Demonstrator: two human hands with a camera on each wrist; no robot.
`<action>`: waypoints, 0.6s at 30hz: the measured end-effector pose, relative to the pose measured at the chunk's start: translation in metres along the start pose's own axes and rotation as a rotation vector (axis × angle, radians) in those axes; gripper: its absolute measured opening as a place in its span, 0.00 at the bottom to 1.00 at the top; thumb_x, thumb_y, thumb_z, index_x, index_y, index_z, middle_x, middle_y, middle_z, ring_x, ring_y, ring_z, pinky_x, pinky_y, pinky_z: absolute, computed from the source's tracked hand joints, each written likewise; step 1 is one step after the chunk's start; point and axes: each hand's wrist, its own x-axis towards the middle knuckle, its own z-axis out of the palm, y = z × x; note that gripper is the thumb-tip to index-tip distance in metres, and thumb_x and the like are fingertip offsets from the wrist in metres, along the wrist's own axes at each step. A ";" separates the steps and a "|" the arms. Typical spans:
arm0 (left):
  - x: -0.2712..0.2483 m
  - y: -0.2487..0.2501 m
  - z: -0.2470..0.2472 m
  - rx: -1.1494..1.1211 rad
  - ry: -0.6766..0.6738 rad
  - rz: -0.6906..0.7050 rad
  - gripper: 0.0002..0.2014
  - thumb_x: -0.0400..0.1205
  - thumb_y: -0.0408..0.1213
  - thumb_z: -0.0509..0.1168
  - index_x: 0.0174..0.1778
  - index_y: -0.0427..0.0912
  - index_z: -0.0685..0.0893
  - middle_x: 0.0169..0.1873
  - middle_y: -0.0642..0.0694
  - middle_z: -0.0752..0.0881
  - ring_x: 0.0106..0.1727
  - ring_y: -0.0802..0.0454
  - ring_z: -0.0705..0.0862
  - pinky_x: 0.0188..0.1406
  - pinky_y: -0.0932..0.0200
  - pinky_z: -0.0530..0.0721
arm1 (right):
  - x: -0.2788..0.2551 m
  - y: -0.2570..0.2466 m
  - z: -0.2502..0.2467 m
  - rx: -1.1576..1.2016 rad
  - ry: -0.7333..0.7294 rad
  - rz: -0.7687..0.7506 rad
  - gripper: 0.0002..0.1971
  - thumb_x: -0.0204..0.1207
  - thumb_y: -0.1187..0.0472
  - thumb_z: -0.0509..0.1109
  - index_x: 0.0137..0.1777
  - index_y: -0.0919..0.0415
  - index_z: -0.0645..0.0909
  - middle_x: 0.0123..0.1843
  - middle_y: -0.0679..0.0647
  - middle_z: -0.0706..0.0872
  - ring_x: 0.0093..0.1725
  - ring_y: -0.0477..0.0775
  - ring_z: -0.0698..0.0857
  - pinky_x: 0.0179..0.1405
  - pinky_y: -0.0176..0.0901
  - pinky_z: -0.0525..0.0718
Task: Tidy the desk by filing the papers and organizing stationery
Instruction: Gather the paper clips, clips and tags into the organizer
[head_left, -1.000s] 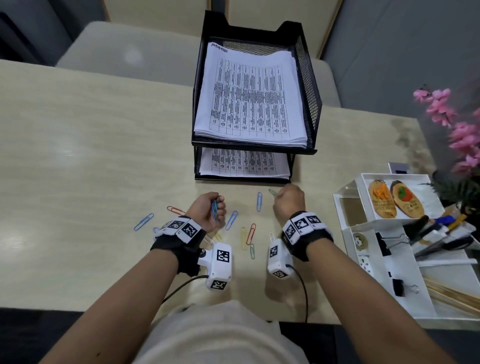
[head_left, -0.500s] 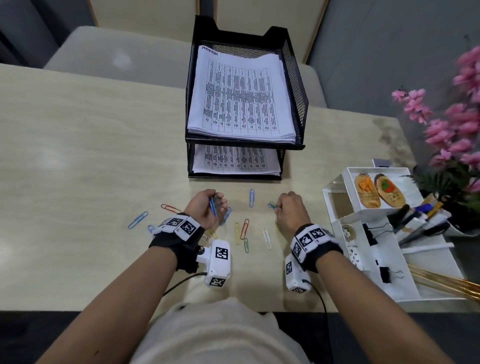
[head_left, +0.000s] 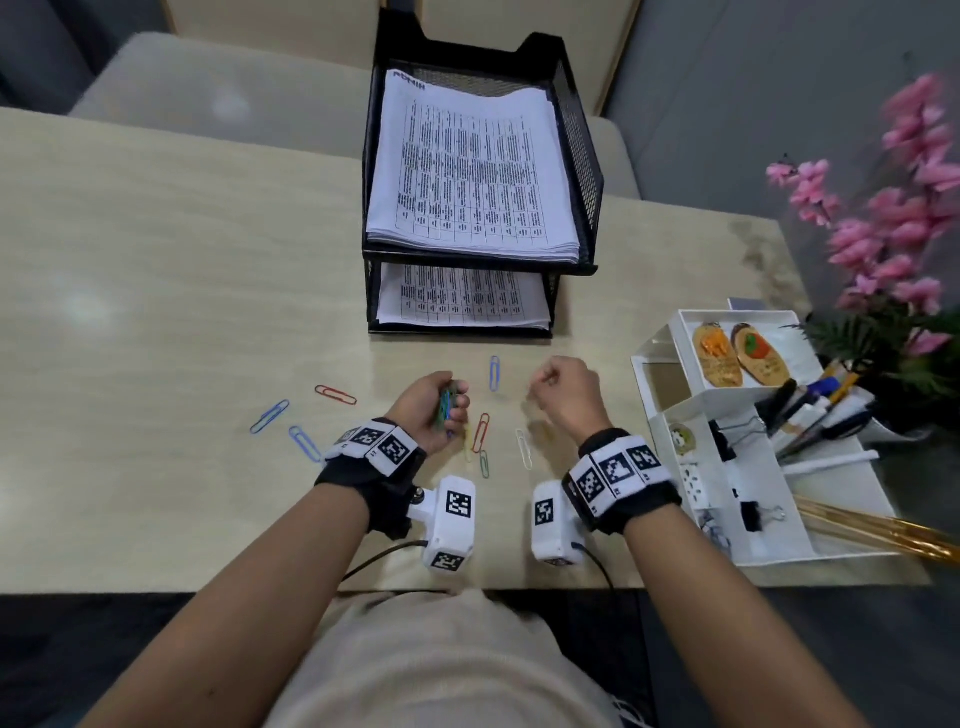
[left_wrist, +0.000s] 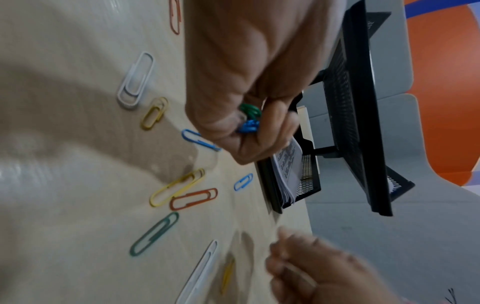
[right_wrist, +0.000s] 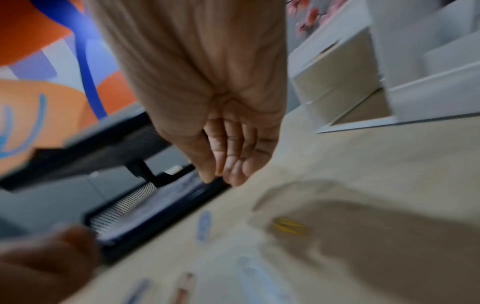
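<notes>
My left hand (head_left: 453, 406) grips a small bunch of green and blue paper clips (left_wrist: 248, 119) just above the desk. My right hand (head_left: 543, 382) hovers to its right with fingers curled; it seems to pinch a thin clip, which is blurred in the left wrist view. Several loose clips lie between and around the hands: a blue one (head_left: 494, 373), a red one (head_left: 481, 432), a green one (head_left: 484, 464), a white one (head_left: 524, 449) and a yellow one (right_wrist: 289, 226) under my right hand. More lie to the left: a red one (head_left: 335, 395) and two blue ones (head_left: 269, 417).
A black two-tier mesh tray (head_left: 582, 156) with stacked printed papers (head_left: 467, 171) stands behind the hands. A white desk organiser (head_left: 670, 452) at the right holds pens (head_left: 810, 410), binder clips (head_left: 753, 514) and two oval tags. Pink flowers (head_left: 893, 208) rise behind it.
My right hand lifted a clip off the desk near the tray and drew back and up. The left hand stayed put with its bunch of clips.
</notes>
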 end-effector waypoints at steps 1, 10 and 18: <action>-0.001 -0.001 0.001 0.013 -0.009 -0.009 0.19 0.86 0.42 0.46 0.29 0.43 0.69 0.09 0.51 0.70 0.07 0.60 0.66 0.05 0.74 0.57 | -0.001 0.010 0.000 -0.041 0.009 0.071 0.05 0.72 0.70 0.65 0.38 0.62 0.81 0.44 0.63 0.88 0.51 0.63 0.85 0.55 0.50 0.83; -0.007 -0.009 -0.003 -0.056 0.057 0.015 0.14 0.85 0.32 0.49 0.35 0.38 0.72 0.11 0.48 0.73 0.09 0.59 0.73 0.07 0.73 0.72 | -0.019 0.033 0.018 -0.203 -0.036 0.167 0.09 0.75 0.70 0.63 0.33 0.65 0.72 0.48 0.71 0.84 0.51 0.68 0.84 0.52 0.52 0.82; -0.007 -0.018 -0.008 -0.103 0.152 0.078 0.16 0.85 0.32 0.48 0.30 0.38 0.69 0.19 0.46 0.68 0.08 0.58 0.70 0.09 0.73 0.71 | -0.032 0.035 0.031 -0.214 -0.075 0.204 0.05 0.73 0.68 0.69 0.46 0.70 0.80 0.51 0.66 0.84 0.53 0.68 0.82 0.53 0.53 0.83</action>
